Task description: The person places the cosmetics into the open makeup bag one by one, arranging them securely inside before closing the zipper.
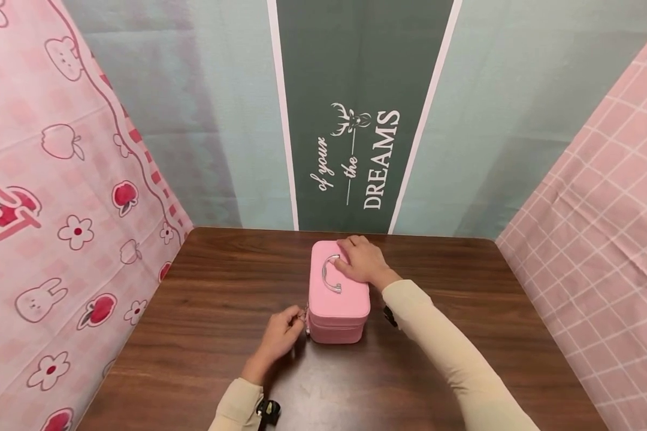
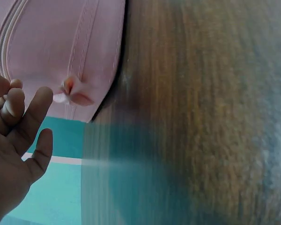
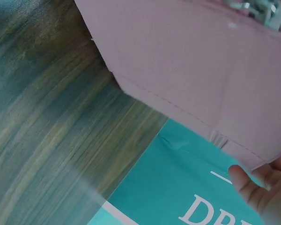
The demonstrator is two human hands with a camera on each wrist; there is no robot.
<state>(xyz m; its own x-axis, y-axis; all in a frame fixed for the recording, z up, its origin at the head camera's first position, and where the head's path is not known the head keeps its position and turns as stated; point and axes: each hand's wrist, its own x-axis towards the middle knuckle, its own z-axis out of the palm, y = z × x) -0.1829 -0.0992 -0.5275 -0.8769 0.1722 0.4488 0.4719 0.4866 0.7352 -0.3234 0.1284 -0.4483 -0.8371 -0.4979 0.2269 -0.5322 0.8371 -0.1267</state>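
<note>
A pink zippered case [image 1: 336,305] stands upright on the wooden table, its lid down and a silver handle [image 1: 325,275] on top. At the case's left side, near the front corner, my left hand [image 1: 280,332] pinches the zipper pull between thumb and finger. The left wrist view shows these fingers beside the zipper track [image 2: 3,42], with the pull itself mostly hidden; a small pink ornament [image 2: 76,91] sits close by. My right hand [image 1: 362,260] rests on the lid's far right part, thumb by the handle. Silver hardware [image 3: 267,11] shows on the case in the right wrist view.
The brown wooden table [image 1: 221,281] extends around the case. Behind it hangs a green and teal cloth [image 1: 350,72] with white lettering. Pink patterned cloths hang at the left [image 1: 86,197] and right [image 1: 598,209].
</note>
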